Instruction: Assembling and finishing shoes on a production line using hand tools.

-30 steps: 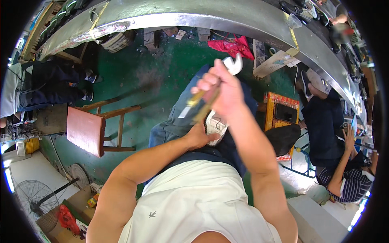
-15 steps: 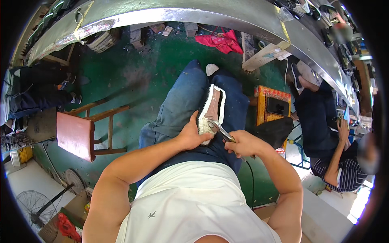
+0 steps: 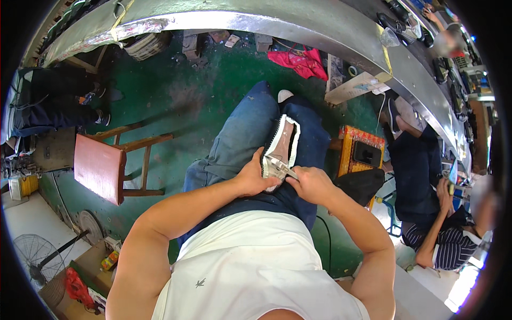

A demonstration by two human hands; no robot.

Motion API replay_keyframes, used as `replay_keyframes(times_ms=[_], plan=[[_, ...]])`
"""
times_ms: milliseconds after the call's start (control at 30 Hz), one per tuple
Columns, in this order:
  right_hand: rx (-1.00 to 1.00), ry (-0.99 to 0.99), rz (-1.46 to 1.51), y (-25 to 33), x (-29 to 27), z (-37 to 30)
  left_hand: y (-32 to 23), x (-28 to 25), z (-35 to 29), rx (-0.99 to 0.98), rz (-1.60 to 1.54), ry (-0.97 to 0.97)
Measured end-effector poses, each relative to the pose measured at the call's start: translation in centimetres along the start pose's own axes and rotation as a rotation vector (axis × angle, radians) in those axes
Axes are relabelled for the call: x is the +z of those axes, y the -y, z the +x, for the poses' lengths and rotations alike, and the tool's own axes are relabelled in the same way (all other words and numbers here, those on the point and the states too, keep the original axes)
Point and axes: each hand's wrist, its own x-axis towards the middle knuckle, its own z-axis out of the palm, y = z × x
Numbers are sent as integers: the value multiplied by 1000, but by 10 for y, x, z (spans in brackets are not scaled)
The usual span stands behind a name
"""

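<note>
A shoe upper [image 3: 283, 145] lies bottom up across my lap, its pale edges folded over a pinkish-brown insole, with toothed trim along the left side. My left hand [image 3: 255, 175] is closed round its near end, thumb pressed on the side. In my right hand [image 3: 310, 184] are metal pincers [image 3: 278, 165], whose head rests on the near part of the shoe. My fist covers most of the handles. Whether the jaws bite on the edge is too small to tell.
A wooden stool with a red-brown seat [image 3: 98, 168] lies tipped at left. A metal bench [image 3: 234, 22] curves across the far side. At right, an orange stool [image 3: 348, 154] carries a black phone [image 3: 367, 153]; beyond sits a co-worker [image 3: 453, 245]. A fan [image 3: 37, 261] stands lower left.
My right hand has shifted slightly, turning the pincers so their head lies flatter across the shoe. My left hand keeps its hold. The whole view has moved a little.
</note>
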Motion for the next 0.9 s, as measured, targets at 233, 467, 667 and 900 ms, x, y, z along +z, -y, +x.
replay_keyframes(times_ms=[233, 467, 667, 900], plan=[[409, 550, 455, 13, -44, 5, -23, 1, -11, -104, 137, 42], [370, 505, 503, 16, -53, 18, -32, 7, -13, -73, 72, 0], [333, 254, 567, 11, 12, -4, -12, 9, -10, -137, -625, 64], [466, -113, 832, 10, 62, -42, -48, 27, -4, -312, -744, 50]])
